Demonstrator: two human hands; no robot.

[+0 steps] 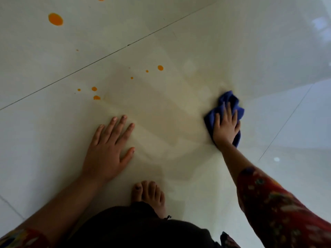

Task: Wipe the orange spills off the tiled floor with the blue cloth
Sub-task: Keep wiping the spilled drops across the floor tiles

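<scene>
My right hand point(226, 126): It lies flat on the blue cloth point(230, 100). My fingers are straight and spread, and they push the cloth down.
My left hand point(107, 149): It is flat on the bare tile with its fingers spread. It holds nothing. I think it props me up.
Blue cloth: It is bunched up under my right hand, on the tiled floor point(197, 51). It is well apart from the orange drops.
Yellow film point(161, 108): Between my hands the tile looks a bit yellow and dull. I think a thin smear is left there.
Small orange spills point(94, 88): A few drops sit past my left hand, and more sit further up point(160, 67).
Big orange spot point(55, 19): It is far off, past the dark tile line point(107, 56).
How to wipe well: I should keep my palm flat and press evenly. I should slide the cloth across the yellow film to the near drops in one long sweep. A clean side of the cloth would pick up more.
Take care: My left hand is near the drops, so I should move it first. My bare foot point(148, 194) is close to the wet patch, and that could be slippy.
Later: I think I must shuffle forward to get to the big spot.
</scene>
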